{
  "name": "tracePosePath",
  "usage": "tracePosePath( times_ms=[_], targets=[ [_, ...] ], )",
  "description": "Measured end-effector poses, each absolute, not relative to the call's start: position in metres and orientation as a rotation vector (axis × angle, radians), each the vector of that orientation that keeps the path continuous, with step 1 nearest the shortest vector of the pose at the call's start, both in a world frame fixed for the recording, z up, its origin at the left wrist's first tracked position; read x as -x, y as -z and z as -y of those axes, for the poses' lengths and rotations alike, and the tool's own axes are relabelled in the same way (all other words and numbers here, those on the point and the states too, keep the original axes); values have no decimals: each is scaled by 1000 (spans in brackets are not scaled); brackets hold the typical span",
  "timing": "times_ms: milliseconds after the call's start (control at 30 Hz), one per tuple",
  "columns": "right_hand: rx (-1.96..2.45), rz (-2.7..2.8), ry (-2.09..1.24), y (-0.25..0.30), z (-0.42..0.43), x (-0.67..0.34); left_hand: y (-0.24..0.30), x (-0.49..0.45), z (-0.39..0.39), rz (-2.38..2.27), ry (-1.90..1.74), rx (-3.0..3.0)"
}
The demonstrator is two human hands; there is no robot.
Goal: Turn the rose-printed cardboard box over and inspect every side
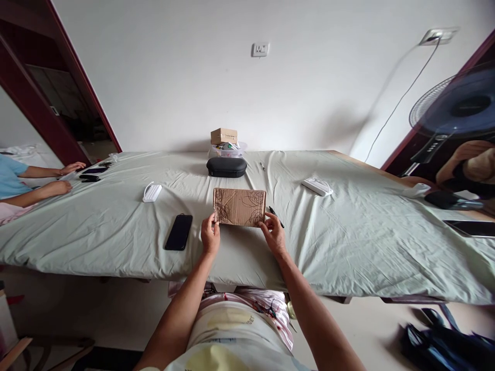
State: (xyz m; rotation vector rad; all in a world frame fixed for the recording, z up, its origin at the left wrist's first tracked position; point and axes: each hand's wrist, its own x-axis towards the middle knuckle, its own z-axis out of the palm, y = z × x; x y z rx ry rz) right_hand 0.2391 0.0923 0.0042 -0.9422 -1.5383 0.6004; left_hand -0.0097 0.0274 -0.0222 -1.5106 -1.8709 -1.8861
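A flat brown cardboard piece (239,206) with dark scribbled drawings lies on the pale green cloth of the table (348,242), straight in front of me. My left hand (210,236) pinches its near left corner between thumb and fingers. My right hand (273,233) grips its near right corner the same way. A black pen (276,216) lies on the cloth just right of the cardboard, beside my right hand's fingers. A black phone (178,232) rests face down to the left of my left hand.
Behind the cardboard sit a black zip case (226,167), a bowl of small items and a small cardboard box (224,136). White objects (152,192) (317,186) lie either side. Another person's arms (50,180) rest at the far left; a person and fan (452,108) stand right.
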Motion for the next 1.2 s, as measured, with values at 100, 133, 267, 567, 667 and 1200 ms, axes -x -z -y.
tracePosePath(
  times_ms=[100, 133, 267, 567, 667, 1200],
  targets=[
    [955, 1563, -610, -3, -94, -239, 22, 10, -28, 1908, 1926, 1496],
    [968, 1578, -606, -3, -94, -239, 23, 10, -29, 1926, 1940, 1488],
    [1008, 1610, -618, -1, -96, -239, 22, 11, -30, 1992, 1995, 1425],
    [964, 1660, -584, -2, -93, -238, 22, 12, -31, 2059, 2009, 1301],
    [976, 1661, -595, -4, -90, -238, 23, 13, -32, 2046, 2003, 1295],
    [834, 1457, -636, -9, -88, -238, 15, 10, -22, 1732, 1942, 1543]
  ],
)
